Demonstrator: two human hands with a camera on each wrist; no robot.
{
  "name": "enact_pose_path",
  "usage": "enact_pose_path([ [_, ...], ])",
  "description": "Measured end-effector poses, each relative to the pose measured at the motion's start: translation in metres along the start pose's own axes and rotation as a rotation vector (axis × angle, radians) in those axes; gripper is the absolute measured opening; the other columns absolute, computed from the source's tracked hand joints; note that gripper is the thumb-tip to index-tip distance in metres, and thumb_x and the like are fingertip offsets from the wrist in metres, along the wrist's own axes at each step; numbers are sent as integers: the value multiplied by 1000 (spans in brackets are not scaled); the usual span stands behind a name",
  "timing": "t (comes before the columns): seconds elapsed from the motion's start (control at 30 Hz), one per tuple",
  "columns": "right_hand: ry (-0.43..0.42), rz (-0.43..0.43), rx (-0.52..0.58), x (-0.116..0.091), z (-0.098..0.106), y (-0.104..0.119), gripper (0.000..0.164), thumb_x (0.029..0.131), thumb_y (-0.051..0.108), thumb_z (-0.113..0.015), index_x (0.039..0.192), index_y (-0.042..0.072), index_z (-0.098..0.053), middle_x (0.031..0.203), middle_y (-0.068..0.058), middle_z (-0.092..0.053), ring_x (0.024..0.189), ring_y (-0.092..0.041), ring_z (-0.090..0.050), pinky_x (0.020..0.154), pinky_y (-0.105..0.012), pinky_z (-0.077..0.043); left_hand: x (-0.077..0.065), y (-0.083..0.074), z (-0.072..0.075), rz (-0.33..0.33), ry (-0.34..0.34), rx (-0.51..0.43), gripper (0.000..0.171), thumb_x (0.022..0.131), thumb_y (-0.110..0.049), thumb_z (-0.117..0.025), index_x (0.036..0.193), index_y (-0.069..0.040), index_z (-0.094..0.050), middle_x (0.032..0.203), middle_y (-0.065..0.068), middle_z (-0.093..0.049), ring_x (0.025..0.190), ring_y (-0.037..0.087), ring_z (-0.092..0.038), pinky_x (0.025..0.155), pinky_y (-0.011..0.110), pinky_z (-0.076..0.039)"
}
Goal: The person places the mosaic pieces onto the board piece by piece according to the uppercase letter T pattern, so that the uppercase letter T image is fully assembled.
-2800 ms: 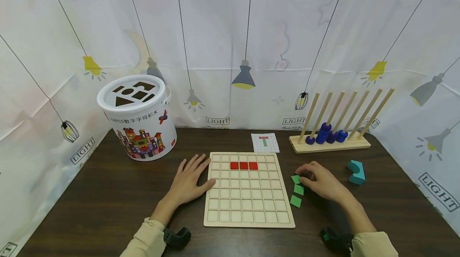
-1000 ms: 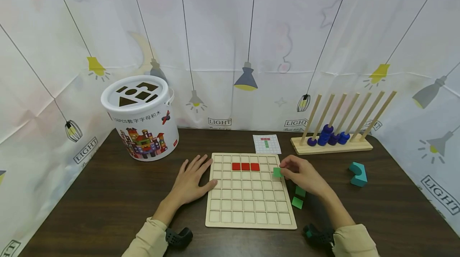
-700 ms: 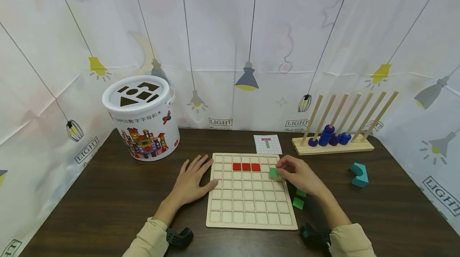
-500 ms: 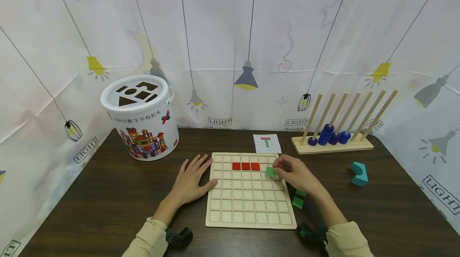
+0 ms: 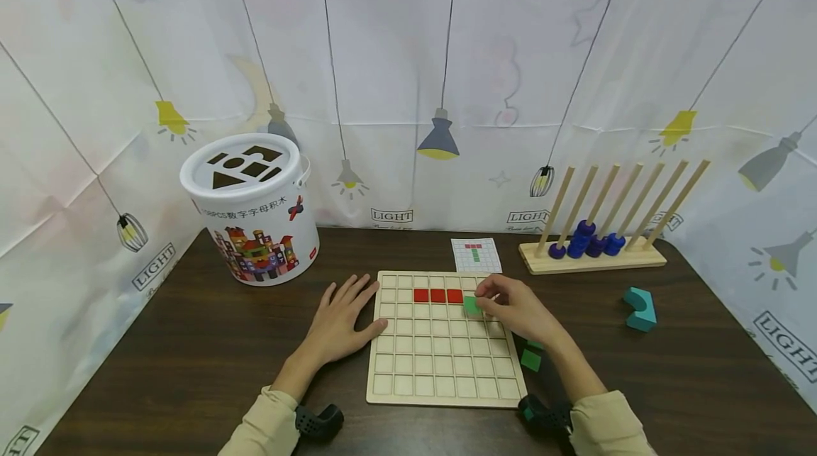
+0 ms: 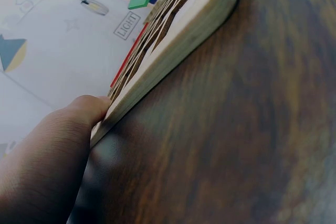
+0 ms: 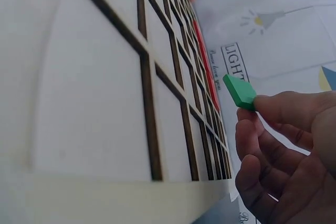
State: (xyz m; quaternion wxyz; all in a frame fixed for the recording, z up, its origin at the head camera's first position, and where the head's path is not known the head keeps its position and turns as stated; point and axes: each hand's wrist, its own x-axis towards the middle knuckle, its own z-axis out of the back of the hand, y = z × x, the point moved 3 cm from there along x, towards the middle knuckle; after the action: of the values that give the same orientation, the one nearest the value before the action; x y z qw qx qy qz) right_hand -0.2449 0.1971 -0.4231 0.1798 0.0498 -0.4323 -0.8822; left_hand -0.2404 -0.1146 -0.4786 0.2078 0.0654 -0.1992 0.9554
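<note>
My right hand [image 5: 513,307] pinches a green square tile [image 5: 471,305] between thumb and fingertips. In the right wrist view the tile [image 7: 240,92] is held above the wooden grid board [image 5: 440,364], apart from it. A row of 3 red tiles [image 5: 437,296] lies in the board's second row from the back. My left hand [image 5: 335,325] rests spread on the table, its thumb touching the board's left edge. The left wrist view shows that thumb [image 6: 86,109] against the edge. Right of the board lie loose green tiles [image 5: 530,359], one partly hidden by my right forearm.
Behind the board lies a pattern card [image 5: 476,255] with a red and green T. A white block bucket [image 5: 255,229] stands back left. At the right are a peg rack [image 5: 593,261] with blue and purple beads and a teal arch block [image 5: 640,309].
My right hand picked up a green tile from the right of the board and carried it left over the grid, close to the red row's right end. The left hand stays put.
</note>
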Motion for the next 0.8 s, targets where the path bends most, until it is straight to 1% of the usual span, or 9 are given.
enact_pose_path([
  [0.17,2,16,2,1,-3,4,12,92,12,-60,101,4,-61,94,-10,-64,80,-23,-61,60,-25,-50,0,-1,0,-4,-8,-5,74,88,-65,-45,149,-25,-31,156,3,-27,146,27,-20,116,57,-9],
  [0.4,9,-10,0,4,-9,7,12,92,13,-60,100,5,-61,93,-10,-64,75,-18,-62,62,-25,-52,0,-1,0,0,-1,-2,74,88,-66,-44,149,-26,-31,157,2,-26,146,26,-19,116,56,-8],
  [0.67,24,-10,32,7,-16,13,15,91,15,-62,101,3,-61,94,-12,-64,73,-19,-61,61,-25,-50,0,0,0,1,3,0,74,88,-66,-43,150,-26,-30,157,2,-26,147,26,-18,116,57,-8],
  [0.8,16,-17,5,10,-20,15,13,91,15,-62,100,5,-62,94,-9,-64,76,-17,-59,66,-25,-49,0,-1,1,-4,-10,8,74,88,-66,-43,149,-25,-31,156,3,-27,146,26,-20,116,57,-10],
])
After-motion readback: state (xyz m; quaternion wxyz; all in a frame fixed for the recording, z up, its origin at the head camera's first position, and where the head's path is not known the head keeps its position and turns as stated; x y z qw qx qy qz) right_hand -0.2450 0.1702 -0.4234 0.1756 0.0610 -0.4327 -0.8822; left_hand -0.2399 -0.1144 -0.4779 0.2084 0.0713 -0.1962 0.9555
